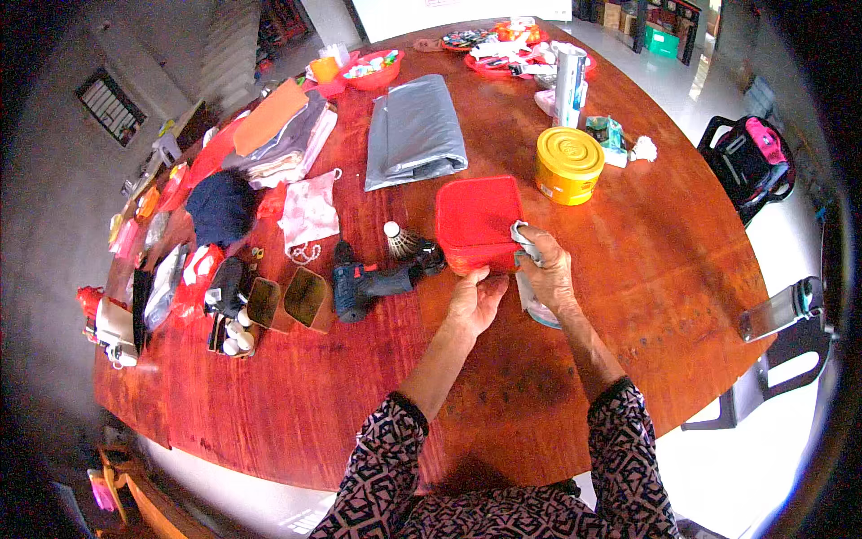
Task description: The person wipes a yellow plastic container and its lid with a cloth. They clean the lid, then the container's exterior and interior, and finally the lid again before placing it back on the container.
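Note:
A square red plastic container [479, 211] is in front of me, its near side tilted toward me. My left hand [478, 301] grips its near lower edge, thumb against the side. At its right side, my right hand [549, 268] pinches a crumpled pale cloth [525, 241] against the container's edge. Below my right hand stands a clear round-based container [542, 314], partly hidden by the hand. Left of the red container lie a shuttlecock [400, 239] and a blue-black cordless drill [368, 283].
A yellow round tub [570, 166], a tall cylindrical can [569, 85] and a folded grey plastic sheet [415, 130] stand or lie beyond. Clothes, a dark cap [222, 207] and two open boxes [305, 297] crowd the left. A clear bottle [781, 310] is by the right edge.

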The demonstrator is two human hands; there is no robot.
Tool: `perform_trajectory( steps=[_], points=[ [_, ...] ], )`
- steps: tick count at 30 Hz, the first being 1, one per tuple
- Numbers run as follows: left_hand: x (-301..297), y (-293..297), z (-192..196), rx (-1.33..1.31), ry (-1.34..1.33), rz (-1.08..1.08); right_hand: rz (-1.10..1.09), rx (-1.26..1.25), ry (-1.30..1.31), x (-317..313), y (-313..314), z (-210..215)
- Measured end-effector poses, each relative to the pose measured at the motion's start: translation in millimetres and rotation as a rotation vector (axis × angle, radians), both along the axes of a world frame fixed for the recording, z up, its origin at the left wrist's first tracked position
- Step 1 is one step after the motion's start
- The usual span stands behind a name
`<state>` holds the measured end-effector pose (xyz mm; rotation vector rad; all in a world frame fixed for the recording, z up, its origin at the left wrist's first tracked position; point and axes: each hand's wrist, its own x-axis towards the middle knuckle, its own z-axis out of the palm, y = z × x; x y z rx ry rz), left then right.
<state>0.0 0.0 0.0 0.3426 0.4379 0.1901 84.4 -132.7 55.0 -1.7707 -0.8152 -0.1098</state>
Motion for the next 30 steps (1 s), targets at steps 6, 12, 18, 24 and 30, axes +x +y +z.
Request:
perform_trajectory(
  steps=[6, 12, 18, 24, 30],
  points=[
    [14, -8, 23, -0.047, 0.103, 0.097, 0.004, 0.096, 0.027, -1, 1, -4],
    [15, -7, 22, -0.032, 0.059, 0.096, -0.012, 0.09, 0.031, -1, 5, -7],
    [10, -6, 25, 0.026, 0.087, 0.09, 0.001, 0.073, 0.046, -4, 3, -13],
    [-11, -5, 22, 0.079, 0.206, 0.051, -0.17, 0.081, -0.018, -14, -6, -2],
    [-62, -38, 14, 0.493, 0.378, 0.245, -0.18, -0.4, -0.466, -83, -28, -51]
  ],
)
